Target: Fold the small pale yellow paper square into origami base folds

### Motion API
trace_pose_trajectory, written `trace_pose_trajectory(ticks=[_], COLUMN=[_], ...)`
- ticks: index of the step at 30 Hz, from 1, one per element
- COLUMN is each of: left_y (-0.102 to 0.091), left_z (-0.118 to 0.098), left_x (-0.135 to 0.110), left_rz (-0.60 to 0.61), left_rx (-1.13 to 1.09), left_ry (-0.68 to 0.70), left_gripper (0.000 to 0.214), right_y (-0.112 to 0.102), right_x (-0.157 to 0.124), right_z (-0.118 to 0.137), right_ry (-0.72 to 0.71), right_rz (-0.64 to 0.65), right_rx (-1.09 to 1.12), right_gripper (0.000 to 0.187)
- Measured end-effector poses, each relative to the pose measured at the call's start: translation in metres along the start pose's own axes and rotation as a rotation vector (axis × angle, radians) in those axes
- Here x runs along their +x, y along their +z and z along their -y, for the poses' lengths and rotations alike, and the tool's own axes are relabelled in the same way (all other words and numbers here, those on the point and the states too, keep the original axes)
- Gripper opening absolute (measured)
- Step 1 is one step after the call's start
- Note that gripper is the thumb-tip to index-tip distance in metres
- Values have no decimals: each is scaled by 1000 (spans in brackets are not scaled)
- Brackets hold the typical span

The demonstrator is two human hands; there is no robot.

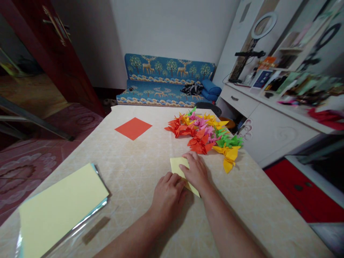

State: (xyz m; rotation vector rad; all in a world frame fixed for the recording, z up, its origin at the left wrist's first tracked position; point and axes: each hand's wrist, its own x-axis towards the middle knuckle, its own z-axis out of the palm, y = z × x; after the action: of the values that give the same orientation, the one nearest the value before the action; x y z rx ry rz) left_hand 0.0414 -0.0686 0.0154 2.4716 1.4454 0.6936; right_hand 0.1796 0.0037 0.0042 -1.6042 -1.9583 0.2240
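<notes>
A folded piece of pale yellow paper (176,163) lies on the table between my hands. My left hand (168,190) is closed, its curled fingers pressing on the paper's near left part. Across the paper's right side is my right hand (196,171), its thumb on top and its fingers along the far right edge. Part of the sheet is hidden under both hands. Just beyond them is a pile of folded paper cranes, among them a red crane (200,142), a yellow crane (228,156) and a green crane (231,141).
A red square sheet (133,128) lies flat at the table's far left. At the near left is a stack of yellow paper (64,208) on a clear plastic sleeve, with a brown strip (96,230) beside it. A blue patterned sofa (161,86) stands behind the table, a white dresser (279,125) at right.
</notes>
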Motion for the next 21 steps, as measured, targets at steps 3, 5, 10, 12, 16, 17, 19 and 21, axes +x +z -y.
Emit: trace_pose_trajectory(ticks=[3, 5, 10, 12, 16, 17, 19, 21], left_y=[0, 0, 0, 0, 0, 0, 0, 1], left_z=[0, 0, 0, 0, -1, -1, 0, 0], left_x=[0, 0, -1, 0, 0, 0, 1, 1], left_rz=[10, 15, 14, 11, -1, -2, -1, -1], left_rx=[-6, -8, -10, -9, -11, -14, -20, -31], left_ry=[-11, -16, -22, -20, -15, -16, -20, -25], left_gripper=[15, 16, 16, 16, 16, 16, 16, 17], right_y=[0, 0, -1, -1, -2, -2, -2, -2], right_x=[1, 1, 0, 0, 0, 0, 0, 0], right_z=[-2, -4, -4, -3, -2, -2, -1, -1], right_ry=[-36, -34, -38, -44, -60, -72, -89, -70], right_rz=[12, 21, 57, 71, 57, 53, 54, 53], right_rx=[24, 33, 42, 33, 33, 37, 41, 31], right_gripper=[44, 45, 38, 32, 28, 30, 34, 37])
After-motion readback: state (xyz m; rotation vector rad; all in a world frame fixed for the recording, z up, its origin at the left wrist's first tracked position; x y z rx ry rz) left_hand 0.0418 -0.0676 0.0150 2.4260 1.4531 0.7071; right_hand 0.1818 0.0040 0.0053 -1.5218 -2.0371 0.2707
